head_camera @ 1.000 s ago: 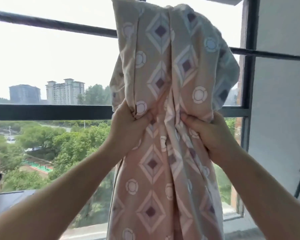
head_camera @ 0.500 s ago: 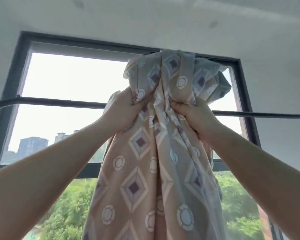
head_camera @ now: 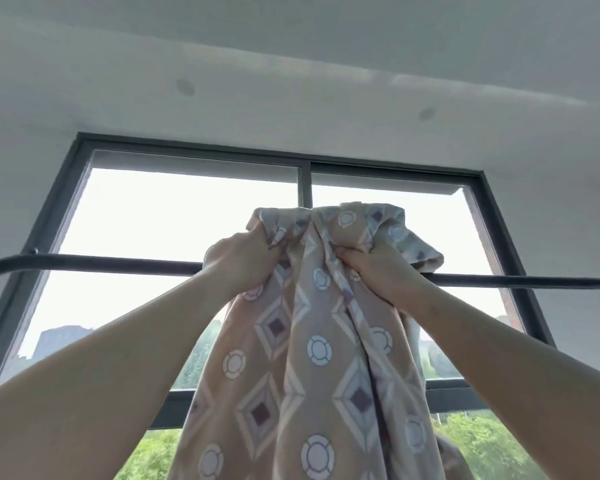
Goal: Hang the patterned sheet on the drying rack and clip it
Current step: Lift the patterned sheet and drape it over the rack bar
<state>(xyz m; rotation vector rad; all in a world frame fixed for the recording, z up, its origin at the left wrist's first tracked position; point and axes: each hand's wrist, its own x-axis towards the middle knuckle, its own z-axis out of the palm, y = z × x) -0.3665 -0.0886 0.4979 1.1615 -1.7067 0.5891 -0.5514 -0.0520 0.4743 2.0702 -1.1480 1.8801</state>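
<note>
Up against the dark-framed window [head_camera: 305,188], the left hand [head_camera: 239,261] and right hand [head_camera: 381,271] both have fingers curled tight into bunched folds of the peach-and-grey sheet patterned with diamonds and rings [head_camera: 312,358]. Its gathered top stands above the dark metal drying-rack bar [head_camera: 118,263], with a flap drooping to the bar on the right. The rest hangs down between the forearms.

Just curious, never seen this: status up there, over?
Left hand and right hand grip the bunched pink-and-grey diamond-patterned sheet. Top bunch above the dark metal rack bar. No clip visible, nothing blocking.
</note>
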